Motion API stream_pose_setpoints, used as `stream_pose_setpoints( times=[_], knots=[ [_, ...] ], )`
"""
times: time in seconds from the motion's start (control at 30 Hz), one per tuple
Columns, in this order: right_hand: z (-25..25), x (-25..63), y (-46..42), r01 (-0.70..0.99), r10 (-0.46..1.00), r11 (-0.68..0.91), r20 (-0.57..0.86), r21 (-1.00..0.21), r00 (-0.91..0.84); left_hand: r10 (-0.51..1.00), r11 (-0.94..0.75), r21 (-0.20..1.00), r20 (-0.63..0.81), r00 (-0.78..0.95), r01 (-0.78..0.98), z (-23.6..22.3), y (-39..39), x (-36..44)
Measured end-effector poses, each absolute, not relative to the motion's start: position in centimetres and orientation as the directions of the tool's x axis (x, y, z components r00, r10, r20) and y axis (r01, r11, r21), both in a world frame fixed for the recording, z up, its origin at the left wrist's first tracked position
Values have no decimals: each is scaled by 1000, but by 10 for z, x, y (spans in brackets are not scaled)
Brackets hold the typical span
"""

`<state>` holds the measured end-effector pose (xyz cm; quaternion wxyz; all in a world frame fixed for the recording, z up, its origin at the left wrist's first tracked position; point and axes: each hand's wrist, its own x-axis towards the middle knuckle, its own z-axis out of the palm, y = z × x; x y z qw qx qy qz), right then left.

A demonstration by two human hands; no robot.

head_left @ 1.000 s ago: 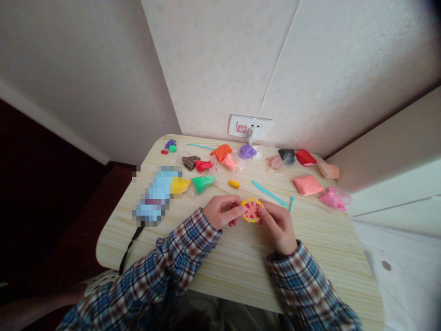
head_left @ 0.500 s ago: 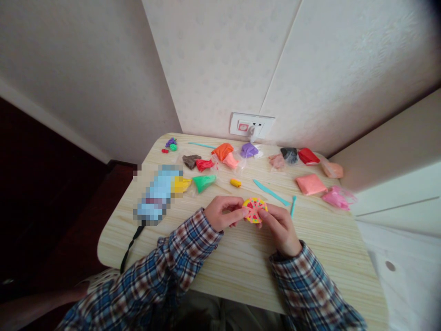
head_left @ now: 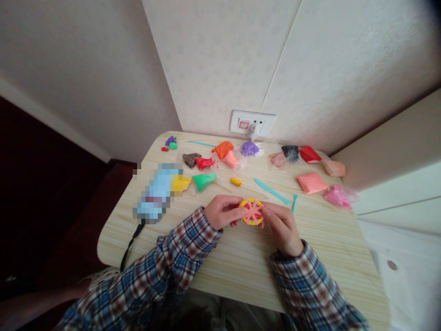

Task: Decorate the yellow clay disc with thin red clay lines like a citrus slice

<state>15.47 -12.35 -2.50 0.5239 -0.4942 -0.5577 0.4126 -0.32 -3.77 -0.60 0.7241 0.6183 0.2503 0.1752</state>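
- The left hand point(head_left: 222, 212) grips the patterned disc point(head_left: 252, 213) at its left edge, thumb on the face, other fingers curled behind.
- The right hand point(head_left: 284, 227) is nearly closed too, pinching the disc's right edge between thumb and fingers. 0.5 s ago this thumb lay farther in over the face; now it sits at the rim, and more of the pattern shows.
- The disc is round and flat: yellow rim, red patches, pink strips spreading from the middle, tiny green specks. It is held above the table point(head_left: 220, 262), between the 2 hands and tilted so its face shows.
- Both sleeves point(head_left: 186, 241) are plaid cloth in blue, brown and white.
- Just beyond the disc lie a small yellow roll point(head_left: 236, 182), a smooth blue blade-shaped tool point(head_left: 271, 191) and a shorter blue stick point(head_left: 295, 202), placed as before.
- Farther out, soft lumps sit in crinkled clear plastic: green point(head_left: 204, 181), orange point(head_left: 223, 150), purple point(head_left: 250, 148) and a squarish pink packet point(head_left: 312, 183).
- The tabletop is pale, with streaked wood grain and rounded corners.
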Motion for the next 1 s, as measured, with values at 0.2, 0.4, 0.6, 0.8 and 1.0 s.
stream_pose_setpoints(
  times=[0.2, 0.4, 0.6, 0.8, 1.0],
  knots=[
    [-21, 154, -124, 159, 989, 145, 148, -977, 8, 554, 120, 992, -86, 828, 23, -6, -38, -4],
    [-20, 153, -123, 175, 986, 153, 162, -973, 40, 551, 124, 991, -113, 827, 53, -7, -38, -4],
    [-23, 153, -125, 184, 986, 129, 145, -974, 80, 562, 151, 987, -126, 817, 49, -6, -37, -4],
    [-21, 154, -123, 185, 992, 118, 126, -976, 31, 551, 130, 991, -100, 829, 34, -7, -36, -4],
    [-19, 152, -123, 194, 990, 132, 141, -972, 29, 558, 66, 997, -65, 827, 34, -7, -37, -5]
  ],
)
